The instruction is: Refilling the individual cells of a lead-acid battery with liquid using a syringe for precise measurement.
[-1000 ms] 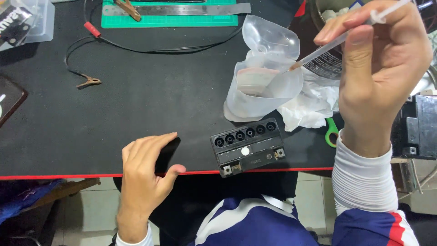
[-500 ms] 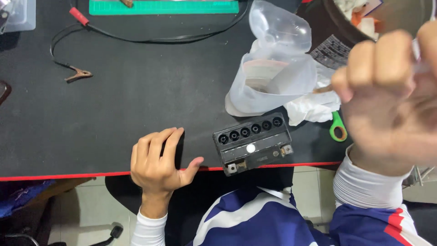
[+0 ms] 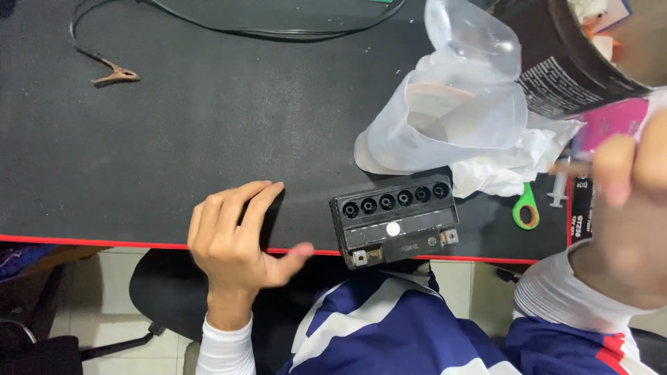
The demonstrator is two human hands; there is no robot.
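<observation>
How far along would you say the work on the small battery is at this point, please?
Done: the battery sits at the mat's front edge with all six cell holes uncapped, and the cut plastic bottle holds liquid. In hand: the right hand is raised and blurred, gripping something thin, probably a syringe; the left hand rests on the edge. Left: whether any cell is filled cannot be seen; the clip lead lies unattached.

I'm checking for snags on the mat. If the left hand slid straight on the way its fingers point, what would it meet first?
The left hand points up and to the right across the black mat. That way looks free at first; the cut plastic bottle would probably come first, with the battery passing just to the right.
</observation>
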